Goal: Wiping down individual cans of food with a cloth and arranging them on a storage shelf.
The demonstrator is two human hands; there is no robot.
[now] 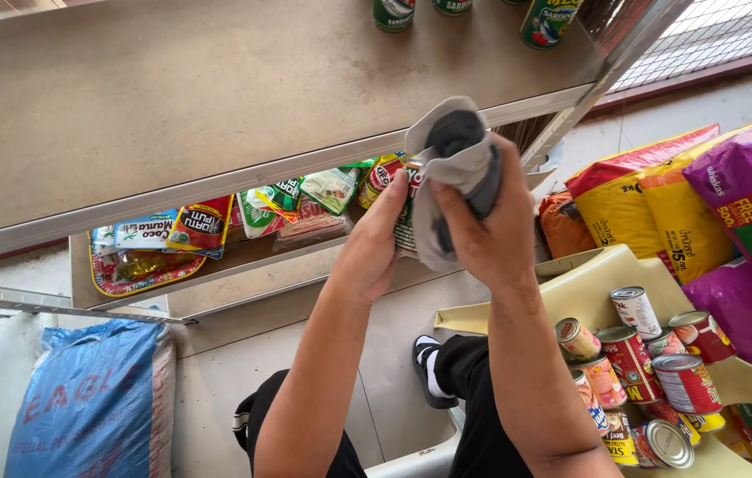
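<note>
Tan metal shelving [217, 97] fills the upper half of the frame, pale floor below it. Centre frame, your left hand [374, 248] grips a can [407, 212] with a green and red label, fingers closed round its side; most of the can is hidden. Your right hand [482, 221] is clenched on a grey cloth [451, 155], which is bunched over the top of the can and hangs down its front, so cloth and can touch. Both are held up just in front of the shelf edge, level with the lower shelf. Behind your left hand, on that lower shelf at centre left, lie flat food packets [203, 226] in red, green and blue. Three green cans [548, 19] stand at the top edge of the frame on the upper shelf. Lower right, a cream plastic chair [588, 283] holds a cluster of tins [650, 372], mostly red labels, some upright, some on their sides. Right edge: yellow and purple sacks [703, 204] leaning together. Lower left: a blue woven sack [93, 407] on the floor. Your black trousers and one dark shoe [429, 367] show at bottom centre.
</note>
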